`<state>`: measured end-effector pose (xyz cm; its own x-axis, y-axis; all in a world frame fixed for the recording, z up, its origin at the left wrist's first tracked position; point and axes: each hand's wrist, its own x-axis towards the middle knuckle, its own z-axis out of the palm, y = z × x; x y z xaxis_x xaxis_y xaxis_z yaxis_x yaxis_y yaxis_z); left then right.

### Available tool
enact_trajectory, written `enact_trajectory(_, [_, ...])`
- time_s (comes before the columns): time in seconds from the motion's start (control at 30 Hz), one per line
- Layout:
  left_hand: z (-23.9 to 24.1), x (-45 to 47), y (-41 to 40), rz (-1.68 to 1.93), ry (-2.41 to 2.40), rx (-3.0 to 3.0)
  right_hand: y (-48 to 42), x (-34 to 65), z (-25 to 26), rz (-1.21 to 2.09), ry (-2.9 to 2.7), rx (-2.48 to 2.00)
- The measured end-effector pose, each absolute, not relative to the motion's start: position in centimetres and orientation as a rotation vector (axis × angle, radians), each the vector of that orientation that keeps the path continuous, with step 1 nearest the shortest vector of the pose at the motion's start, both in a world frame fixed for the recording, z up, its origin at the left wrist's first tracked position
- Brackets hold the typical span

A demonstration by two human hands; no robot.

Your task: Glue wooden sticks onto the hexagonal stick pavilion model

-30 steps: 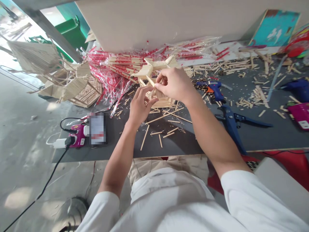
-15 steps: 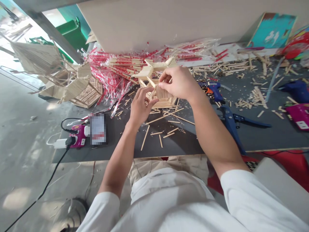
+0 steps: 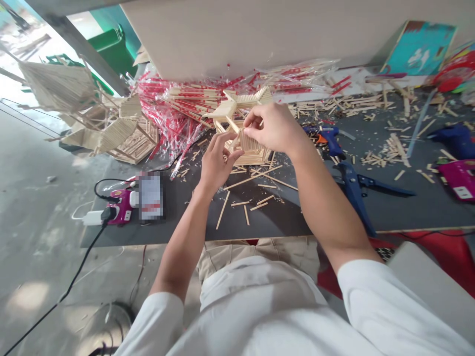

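Observation:
A small model built of pale wooden sticks (image 3: 249, 151) stands on the dark table (image 3: 401, 207), with a flared roof part (image 3: 241, 101) behind it. My left hand (image 3: 217, 160) grips the model's near left side. My right hand (image 3: 272, 127) is above the model with its fingertips pinched on a thin stick at the model's top. Loose sticks (image 3: 256, 190) lie on the table in front of the model.
Red-and-clear wrapped chopstick packs (image 3: 185, 106) pile up behind. Stick-built roof pieces (image 3: 107, 128) sit at the left. A blue glue gun (image 3: 328, 136), blue cutters (image 3: 358, 190), a pink power strip (image 3: 120, 212) with cables and a pink box (image 3: 462, 178) lie on the table.
My right hand has moved slightly down and right, bringing the pinched stick against the model's top. My left hand has stayed on the model.

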<state>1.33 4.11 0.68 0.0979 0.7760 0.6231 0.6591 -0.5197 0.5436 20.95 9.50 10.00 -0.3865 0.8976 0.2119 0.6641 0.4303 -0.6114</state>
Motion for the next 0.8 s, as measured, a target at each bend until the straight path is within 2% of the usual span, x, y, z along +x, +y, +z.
enact_trajectory(0.8, [0.86,0.88,4.22,1.419,1.391,2.27,9.31,21.1,10.13,0.575,-2.185,-1.287])
